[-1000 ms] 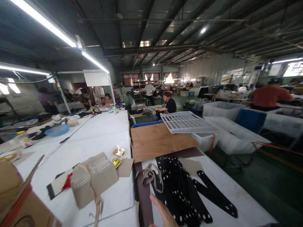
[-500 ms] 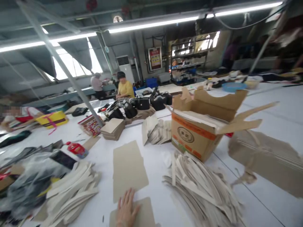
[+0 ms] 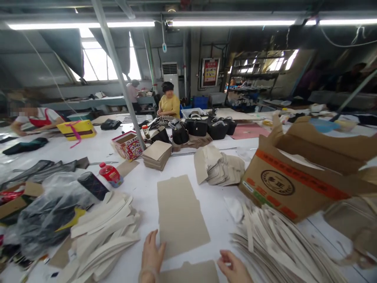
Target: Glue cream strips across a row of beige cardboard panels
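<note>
A flat grey-beige cardboard panel lies on the white table in front of me. Closer to me is a second cardboard panel, cut off by the bottom of the picture. My left hand is at the left side of the two panels, its fingers stretched and thumb apart, with nothing in it. On the other side, my right hand hovers by the near panel's right corner. Its fingers are loosely bent and I see nothing between them; whether it touches the panel is unclear.
Bundles of pale strips lie at left and right. Beyond are a stack of boards, a pile of cut pieces, an open carton, a red bottle and black bags. Co-workers sit across the table.
My right hand has come into view at the lower right. The left hand has moved off the near panel to its left side. My view has turned, and the carton looks closer.
</note>
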Motion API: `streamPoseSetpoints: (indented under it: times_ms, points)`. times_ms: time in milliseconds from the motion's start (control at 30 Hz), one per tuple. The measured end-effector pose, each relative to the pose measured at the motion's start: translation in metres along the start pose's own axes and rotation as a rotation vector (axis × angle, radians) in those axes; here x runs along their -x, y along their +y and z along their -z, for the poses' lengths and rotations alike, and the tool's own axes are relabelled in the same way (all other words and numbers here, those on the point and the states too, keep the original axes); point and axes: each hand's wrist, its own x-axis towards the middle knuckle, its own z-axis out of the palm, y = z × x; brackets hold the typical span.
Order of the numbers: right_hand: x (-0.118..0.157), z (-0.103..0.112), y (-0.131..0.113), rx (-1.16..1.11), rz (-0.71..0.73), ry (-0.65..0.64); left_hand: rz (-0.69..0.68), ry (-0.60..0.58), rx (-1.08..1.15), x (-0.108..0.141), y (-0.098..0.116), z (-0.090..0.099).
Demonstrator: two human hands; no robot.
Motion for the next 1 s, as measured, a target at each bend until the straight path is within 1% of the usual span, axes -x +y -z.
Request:
streamPoseSetpoints:
  times_ms: [100,200,300,367,433,533,667,767,833,900,1000]
  points:
    - [-0.044,-0.016,-0.028,0.163,-0.010,0.034,0.032,0.009,0.057,-0.029,0.012,0.006]
    - [-0.098,-0.030,-0.048,0.346,-0.026,0.051,0.058,0.021,0.044,-0.058,0.024,0.006]
    - [-0.143,-0.045,-0.058,0.460,-0.054,0.049,0.103,0.029,-0.044,-0.081,0.035,0.002]
    - [-0.160,-0.056,-0.059,0.526,-0.077,0.051,0.136,0.007,-0.117,-0.091,0.040,0.000]
    - [-0.168,-0.065,-0.058,0.630,-0.083,0.061,0.155,-0.030,-0.172,-0.096,0.042,-0.001]
    - [-0.170,-0.073,-0.056,0.732,-0.064,0.082,0.166,-0.072,-0.202,-0.098,0.044,-0.002]
    - [-0.170,-0.076,-0.055,0.724,-0.095,0.089,0.187,-0.066,-0.221,-0.097,0.050,0.000]
    - [-0.169,-0.078,-0.052,0.705,-0.065,0.090,0.198,-0.035,-0.232,-0.095,0.050,0.001]
    - [-0.169,-0.079,-0.049,0.647,-0.059,0.094,0.212,-0.064,-0.186,-0.093,0.046,0.000]
    - [-0.169,-0.079,-0.048,0.595,-0.071,0.095,0.229,-0.111,-0.093,-0.091,0.039,-0.002]
    - [-0.171,-0.081,-0.049,0.615,-0.058,0.118,0.247,-0.177,0.001,-0.088,0.031,-0.004]
